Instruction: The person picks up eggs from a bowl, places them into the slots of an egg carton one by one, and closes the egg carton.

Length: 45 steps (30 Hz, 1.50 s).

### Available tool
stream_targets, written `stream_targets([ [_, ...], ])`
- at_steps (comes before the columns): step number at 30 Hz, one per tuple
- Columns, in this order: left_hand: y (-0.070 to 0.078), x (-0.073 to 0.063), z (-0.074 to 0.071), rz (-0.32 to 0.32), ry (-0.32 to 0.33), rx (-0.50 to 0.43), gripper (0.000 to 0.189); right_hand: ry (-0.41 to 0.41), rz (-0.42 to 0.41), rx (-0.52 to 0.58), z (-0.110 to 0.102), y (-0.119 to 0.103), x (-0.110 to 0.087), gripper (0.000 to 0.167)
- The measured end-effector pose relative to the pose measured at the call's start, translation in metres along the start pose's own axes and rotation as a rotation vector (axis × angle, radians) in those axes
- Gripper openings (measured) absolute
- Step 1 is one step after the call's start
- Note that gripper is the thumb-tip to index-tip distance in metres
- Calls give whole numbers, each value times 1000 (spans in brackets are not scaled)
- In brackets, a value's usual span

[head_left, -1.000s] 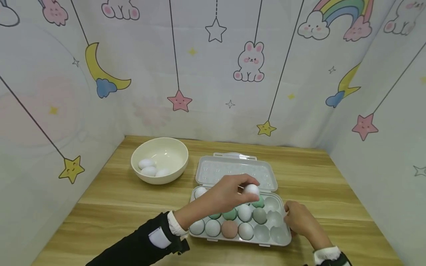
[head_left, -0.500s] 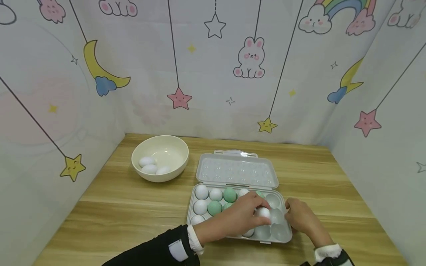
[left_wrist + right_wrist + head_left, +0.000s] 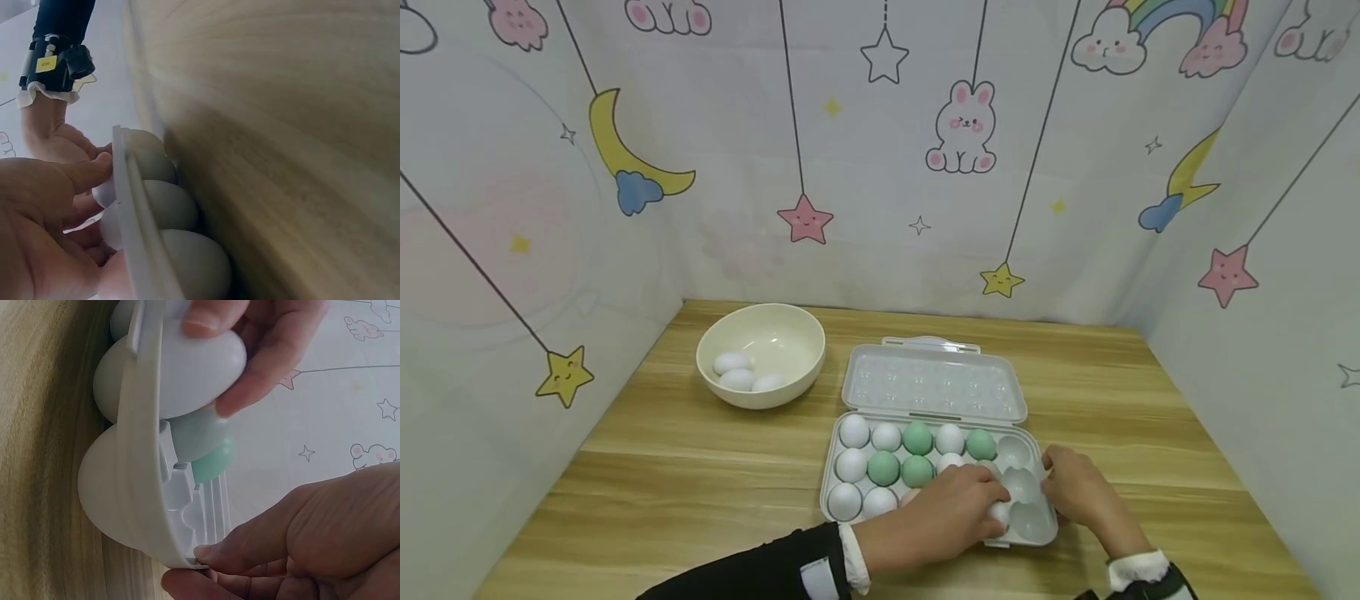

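My left hand [image 3: 943, 510] holds a white egg [image 3: 999, 514] at the front row of the egg box [image 3: 1028, 525]. In the right wrist view that egg [image 3: 200, 372] sits in a cup, with the left thumb and fingers around it. My right hand [image 3: 1082, 496] pinches the box's right rim between thumb and fingers. White and green eggs, such as the green egg [image 3: 883, 468], fill the cups to the left; the right column of cups holds none. My left hand hides part of the front rows.
A cream bowl [image 3: 801, 367] with several white eggs [image 3: 737, 380] stands at the back left of the wooden table [image 3: 700, 467]. The box's lid [image 3: 934, 383] lies folded back behind it. Printed fabric walls [image 3: 880, 167] enclose the back and sides.
My left hand has brought the white egg from above the box's back rows toward the front and down into a front-row cup. My right hand keeps its grip on the rim.
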State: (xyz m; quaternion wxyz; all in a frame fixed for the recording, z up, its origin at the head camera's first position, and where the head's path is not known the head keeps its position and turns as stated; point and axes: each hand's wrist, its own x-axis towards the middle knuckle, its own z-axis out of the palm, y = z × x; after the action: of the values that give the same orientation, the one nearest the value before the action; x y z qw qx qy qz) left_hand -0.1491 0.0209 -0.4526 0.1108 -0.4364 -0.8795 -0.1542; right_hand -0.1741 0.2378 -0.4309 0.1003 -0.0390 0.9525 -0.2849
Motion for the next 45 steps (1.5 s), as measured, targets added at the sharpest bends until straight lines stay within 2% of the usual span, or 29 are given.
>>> stream_targets([
  [9,0,2,4,55,13,106,22,-7,2,24,2,0,0,14],
  [19,-1,0,4,39,60,136,28,0,4,17,2,1,0,18],
  [24,-3,-1,-1,50,63,129,23,4,3,36,2,1,-1,19],
  [33,-15,-6,-18,110,30,81,19,-6,6,29,2,2,0,19],
  [39,-29,-11,-36,55,14,13,20,11,-10,6,2,4,1,18],
  [45,-46,-17,-56,0,11,-34,36,16,-23,-5,2,4,1,18],
])
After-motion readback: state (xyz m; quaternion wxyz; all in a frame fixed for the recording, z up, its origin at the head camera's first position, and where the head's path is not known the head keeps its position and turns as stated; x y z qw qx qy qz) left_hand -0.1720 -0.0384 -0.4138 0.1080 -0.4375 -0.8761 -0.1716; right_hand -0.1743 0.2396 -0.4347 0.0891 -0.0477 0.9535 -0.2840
